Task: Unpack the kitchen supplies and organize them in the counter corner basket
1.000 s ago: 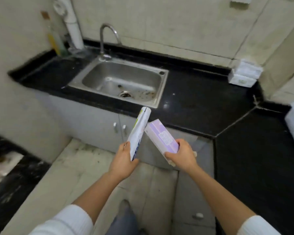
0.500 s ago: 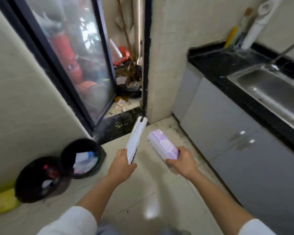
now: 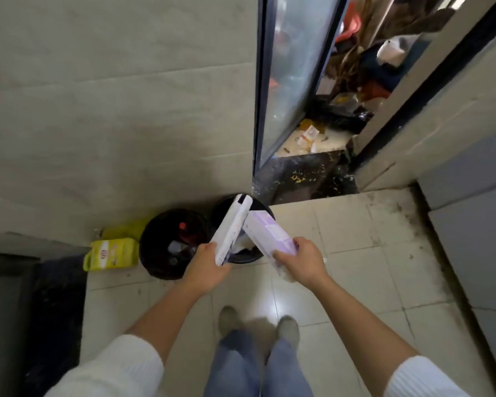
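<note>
Two hands [image 3: 206, 267] [image 3: 301, 263] hold boxes [image 3: 232, 230] [image 3: 269, 234] above black bins [image 3: 166, 247].

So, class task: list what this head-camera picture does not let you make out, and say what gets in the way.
- Right bin: contents mostly hidden by the white box and purple box held above it.
- Print on both boxes: too blurred to read.
- Left bin: contents dark, unidentifiable.
- Yellow jug: label too small.
- Behind the glass door: clutter smeared by reflections.
- Left hand, right hand: fingertips hidden under the boxes.

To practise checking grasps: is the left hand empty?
No, the left hand grips a flat white box held over the black bins.
</note>
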